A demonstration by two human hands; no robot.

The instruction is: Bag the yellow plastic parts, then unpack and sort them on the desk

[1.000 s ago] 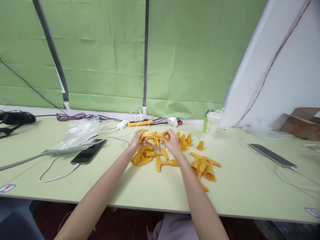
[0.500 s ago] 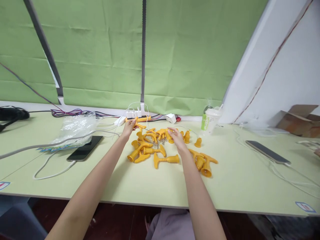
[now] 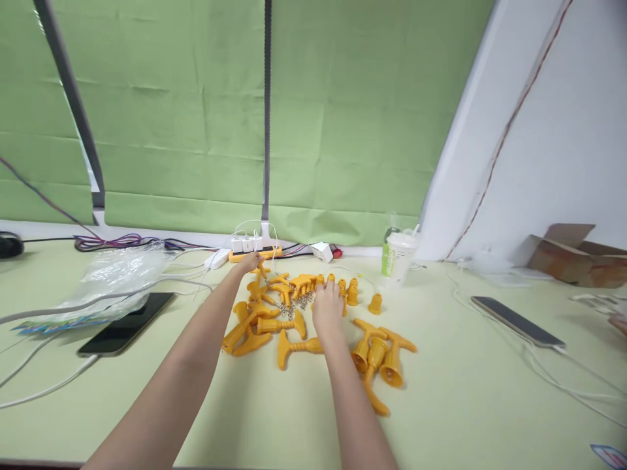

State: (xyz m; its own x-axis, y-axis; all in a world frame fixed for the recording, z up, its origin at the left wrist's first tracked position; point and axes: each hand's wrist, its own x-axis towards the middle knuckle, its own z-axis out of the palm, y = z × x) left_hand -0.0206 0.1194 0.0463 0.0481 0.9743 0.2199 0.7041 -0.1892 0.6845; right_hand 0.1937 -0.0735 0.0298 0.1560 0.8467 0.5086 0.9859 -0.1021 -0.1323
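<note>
Several yellow plastic T-handle parts [image 3: 274, 325] and small yellow cones [image 3: 375, 303] lie scattered on the pale green table [image 3: 465, 398], with small metal chains [image 3: 294, 303] among them. My left hand [image 3: 251, 262] reaches to the far side of the heap, near the power strip, with its fingers closed on a yellow part. My right hand [image 3: 327, 304] rests palm down on the heap beside the chains, fingers curled over yellow pieces. A separate group of yellow parts [image 3: 379, 362] lies to the right of my right forearm.
A black phone [image 3: 125, 333] on a white cable lies at left under a clear plastic bag [image 3: 120, 277]. A yellow power strip [image 3: 255, 251] with chargers sits at the back. A drink cup [image 3: 398, 256] stands right of it. Another phone [image 3: 512, 320] and a cardboard box [image 3: 571, 254] are at right.
My left hand has carried a yellow part away from the heap toward the power strip. My right hand has dropped onto the heap. The camera has tilted, shifting everything lower in view.
</note>
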